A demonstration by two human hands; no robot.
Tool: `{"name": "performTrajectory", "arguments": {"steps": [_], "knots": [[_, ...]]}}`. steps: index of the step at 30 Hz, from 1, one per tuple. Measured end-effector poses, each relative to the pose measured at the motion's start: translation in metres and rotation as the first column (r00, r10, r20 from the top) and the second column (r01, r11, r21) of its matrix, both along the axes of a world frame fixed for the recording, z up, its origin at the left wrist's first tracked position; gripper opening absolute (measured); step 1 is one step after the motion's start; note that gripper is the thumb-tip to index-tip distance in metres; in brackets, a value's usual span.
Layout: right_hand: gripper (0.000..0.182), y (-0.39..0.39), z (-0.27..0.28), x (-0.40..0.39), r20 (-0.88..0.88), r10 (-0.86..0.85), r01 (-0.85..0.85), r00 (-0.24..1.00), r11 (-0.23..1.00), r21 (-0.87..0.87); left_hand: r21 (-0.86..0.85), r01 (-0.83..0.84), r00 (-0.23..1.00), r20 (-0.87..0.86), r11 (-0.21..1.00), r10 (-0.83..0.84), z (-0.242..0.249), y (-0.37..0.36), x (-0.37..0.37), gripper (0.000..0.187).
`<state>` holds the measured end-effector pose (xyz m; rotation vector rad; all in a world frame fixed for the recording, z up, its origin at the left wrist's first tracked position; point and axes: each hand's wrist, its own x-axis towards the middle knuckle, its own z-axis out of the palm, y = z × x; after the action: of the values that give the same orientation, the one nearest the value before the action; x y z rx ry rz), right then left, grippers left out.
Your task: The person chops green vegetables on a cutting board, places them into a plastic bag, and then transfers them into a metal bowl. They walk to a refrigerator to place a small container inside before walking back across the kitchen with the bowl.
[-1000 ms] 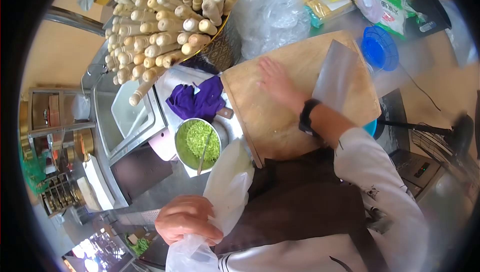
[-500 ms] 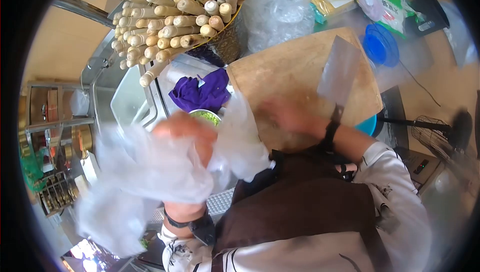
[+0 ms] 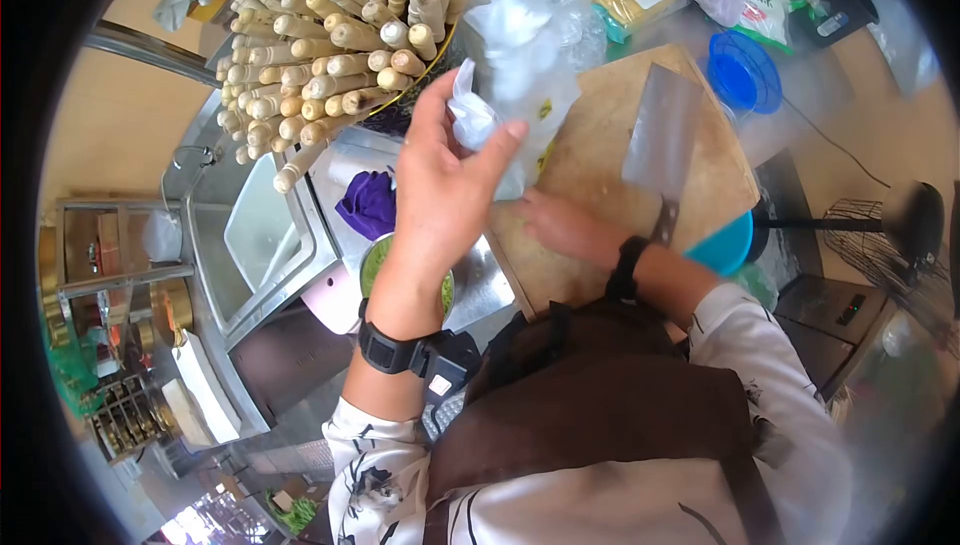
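My left hand [image 3: 445,180] is raised left of the wooden cutting board [image 3: 590,125], its fingers curled round a bunched white plastic bag [image 3: 472,125]. More of the translucent plastic [image 3: 535,65] hangs over the board's upper left corner. Over the board's left part, my right hand [image 3: 560,225] pinches at the lower end of that plastic; its fingertips are partly hidden. A cleaver [image 3: 662,130] lies on the board with its handle toward my right forearm. Below my left wrist is a bowl of chopped greens [image 3: 377,263], beside a purple cloth [image 3: 368,203].
A tub of wooden rolling-pin-like sticks [image 3: 340,45] stands at the upper left, above a sink [image 3: 262,225]. Behind the board lie plastic bags and a blue basket [image 3: 743,73]. A teal bowl [image 3: 722,245] and a fan [image 3: 910,230] are at the right.
My left hand has moved up and right, bringing the white plastic from the lower left to above the board's left edge. My right hand has shifted slightly left, to the plastic's lower end.
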<state>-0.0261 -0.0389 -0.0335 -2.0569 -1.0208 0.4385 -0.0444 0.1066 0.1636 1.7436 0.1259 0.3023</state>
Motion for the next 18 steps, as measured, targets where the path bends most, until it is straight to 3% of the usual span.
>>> {"name": "performTrajectory", "arguments": {"steps": [2, 6, 8, 9, 10, 11, 12, 13, 15, 17, 18], "knots": [[0.011, -0.001, 0.008, -0.003, -0.065, -0.005, -0.001, 0.998, 0.996, -0.091, 0.033, -0.004, 1.0, 0.031, 0.999, 0.003, -0.01, 0.005, -0.007, 0.056], [0.01, -0.015, -0.014, -0.016, 0.096, 0.088, -0.077, 0.991, 0.99, -0.114, -0.088, -0.141, 0.988, -0.078, 0.986, 0.134, -0.007, 0.015, -0.039, 0.048], [0.01, -0.024, -0.015, -0.021, 0.123, 0.07, -0.058, 0.99, 0.994, -0.094, -0.017, -0.137, 0.978, -0.161, 0.99, 0.132, 0.005, 0.019, -0.057, 0.041], [0.01, -0.03, -0.005, -0.021, 0.015, 0.095, -0.093, 0.995, 0.992, -0.087, 0.018, -0.133, 0.971, -0.2, 0.991, 0.134, 0.009, 0.021, -0.065, 0.037], [0.009, -0.035, 0.017, -0.019, -0.09, 0.118, -0.125, 0.989, 0.989, -0.077, 0.004, -0.144, 0.981, -0.131, 0.99, 0.143, 0.006, 0.021, -0.07, 0.032], [0.008, -0.038, 0.044, -0.016, -0.194, 0.142, -0.157, 0.971, 0.985, -0.065, -0.078, -0.11, 0.99, -0.101, 0.991, 0.102, 0.002, 0.025, -0.075, 0.033], [0.008, -0.038, 0.076, -0.014, -0.531, 0.103, -0.11, 0.841, 0.994, 0.018, -0.068, -0.079, 0.995, -0.067, 0.995, 0.074, -0.001, 0.029, -0.079, 0.032], [0.008, -0.039, 0.113, -0.013, -0.801, 0.081, -0.037, 0.593, 0.997, 0.073, -0.059, -0.051, 0.998, -0.038, 0.997, 0.048, -0.004, 0.03, -0.082, 0.03], [0.008, -0.041, 0.177, -0.008, -0.826, 0.263, 0.09, 0.499, 0.932, 0.351, 0.072, -0.007, 0.999, 0.037, 0.997, 0.004, -0.001, 0.03, -0.083, 0.025], [0.008, -0.034, 0.217, -0.002, -0.622, 0.358, 0.165, 0.697, 0.763, 0.625, 0.169, 0.046, 0.988, 0.136, 0.985, -0.069, -0.001, 0.03, -0.078, 0.02], [0.008, -0.025, 0.223, 0.004, -0.556, 0.313, 0.164, 0.77, 0.745, 0.646, 0.198, 0.073, 0.975, 0.194, 0.977, -0.112, -0.006, 0.032, -0.075, 0.018]]}}
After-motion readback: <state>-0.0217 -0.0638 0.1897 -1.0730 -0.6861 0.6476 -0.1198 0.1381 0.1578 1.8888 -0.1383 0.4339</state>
